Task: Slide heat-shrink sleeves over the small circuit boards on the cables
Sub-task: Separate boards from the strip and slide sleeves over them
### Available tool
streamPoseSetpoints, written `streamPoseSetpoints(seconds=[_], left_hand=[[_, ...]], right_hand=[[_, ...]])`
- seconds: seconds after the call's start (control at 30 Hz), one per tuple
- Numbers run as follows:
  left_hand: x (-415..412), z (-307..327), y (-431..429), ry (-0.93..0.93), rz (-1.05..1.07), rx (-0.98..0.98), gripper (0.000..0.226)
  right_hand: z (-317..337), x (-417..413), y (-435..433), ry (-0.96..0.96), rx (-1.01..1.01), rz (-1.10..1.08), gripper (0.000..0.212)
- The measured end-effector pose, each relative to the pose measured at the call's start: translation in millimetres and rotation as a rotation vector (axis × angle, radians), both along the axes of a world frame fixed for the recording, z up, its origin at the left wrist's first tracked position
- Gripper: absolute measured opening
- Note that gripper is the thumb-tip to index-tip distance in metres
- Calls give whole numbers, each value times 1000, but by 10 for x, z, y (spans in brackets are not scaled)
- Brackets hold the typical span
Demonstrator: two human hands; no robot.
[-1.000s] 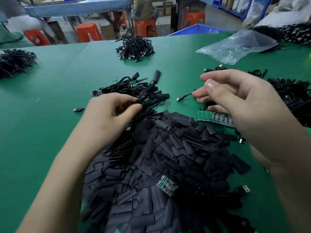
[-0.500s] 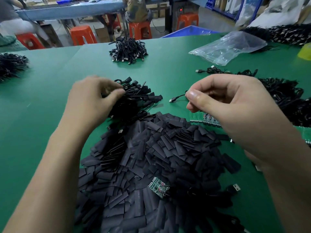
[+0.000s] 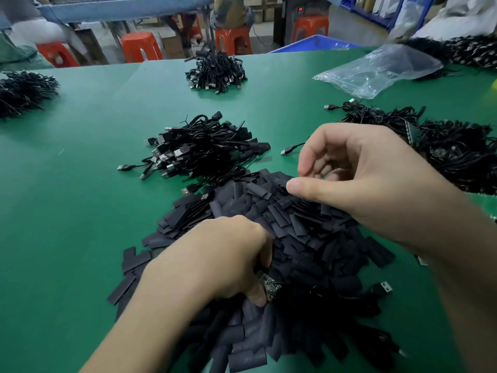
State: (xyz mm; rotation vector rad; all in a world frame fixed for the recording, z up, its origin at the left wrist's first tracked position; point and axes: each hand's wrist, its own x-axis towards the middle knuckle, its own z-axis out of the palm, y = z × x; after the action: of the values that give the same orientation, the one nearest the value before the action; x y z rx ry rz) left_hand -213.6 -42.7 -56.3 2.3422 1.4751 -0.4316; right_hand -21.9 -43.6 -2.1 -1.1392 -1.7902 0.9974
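At the near middle of the green table [image 3: 80, 211] lies one broad heap of heat-shrink sleeves [image 3: 295, 227]: short, flat, matt black tubes, far too many to count, lying crisscross and several layers deep. One small circuit board [image 3: 270, 286] shows on the near part of that heap, green with tiny dark components and glinting solder. A black cable leaves the board to the right and ends in one USB plug [image 3: 383, 287] at the heap's right edge.

Two hands work over the heap. The left hand [image 3: 226, 262] is curled down on the sleeves, its thumb and bent fingers pinching the left end of the circuit board. The right hand [image 3: 371, 179] hovers above the far part of the heap, thumb held straight out to the left, fingers loosely bent, with nothing visible between them.

Five bundles of black USB cables sit on the table: the middle bundle [image 3: 204, 149] just beyond the sleeves, a far bundle [image 3: 215, 70], a left bundle [image 3: 24, 90], a right bundle [image 3: 457, 154] partly behind the right hand, and a corner bundle [image 3: 473, 49] at the far right. One single loose plug [image 3: 287, 151] lies between the middle bundle and the right hand. One clear plastic bag [image 3: 376, 71] lies crumpled beside the corner bundle. Beyond the table stand four orange stools [image 3: 141, 47].
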Motion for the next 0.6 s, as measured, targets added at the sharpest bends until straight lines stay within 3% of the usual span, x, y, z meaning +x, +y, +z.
streamPoseSetpoints(seconds=[0.17, 0.27, 0.37, 0.47, 0.6], left_hand=[[38, -18, -4, -29, -5, 39, 41], [-21, 73, 5, -154, -17, -26, 29], [-85, 251, -16, -407, -4, -89, 18], [-103, 435, -49, -776, 86, -196, 11], [-141, 605, -99, -1165, 144, -287, 12]], right_hand=[[-10, -8, -9, -30, -41, 42, 20], [-7, -13, -17, -24, -62, 69, 19], [-5, -1, -18, -10, -72, 87, 18], [6, 27, -10, 27, -92, 121, 20], [49, 114, 17, 103, -98, 179, 28]])
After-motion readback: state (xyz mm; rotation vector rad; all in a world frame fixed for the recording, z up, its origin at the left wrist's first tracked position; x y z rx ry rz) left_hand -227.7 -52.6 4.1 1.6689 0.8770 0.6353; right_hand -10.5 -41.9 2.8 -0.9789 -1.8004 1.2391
